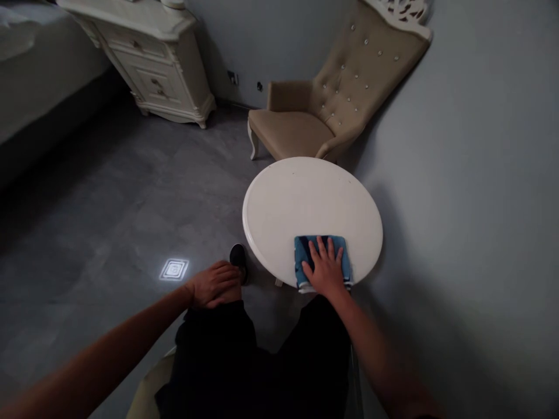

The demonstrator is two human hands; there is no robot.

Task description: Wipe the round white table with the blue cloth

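Note:
My right hand (326,269) lies flat with its fingers spread on a folded blue cloth (302,251) that has dark patches and a whitish edge. The cloth rests on the near edge of a round white table (301,198), slightly overhanging the rim. On my left knee sits my left hand (215,284), palm down and fingers laid across it, with nothing visible in it.
Behind the table stands a beige tufted armchair (290,128). A white nightstand (161,81) and a bed (52,70) are at the back left. A grey wall (471,174) borders the table's right side. A bright square pattern (174,269) shows on the floor.

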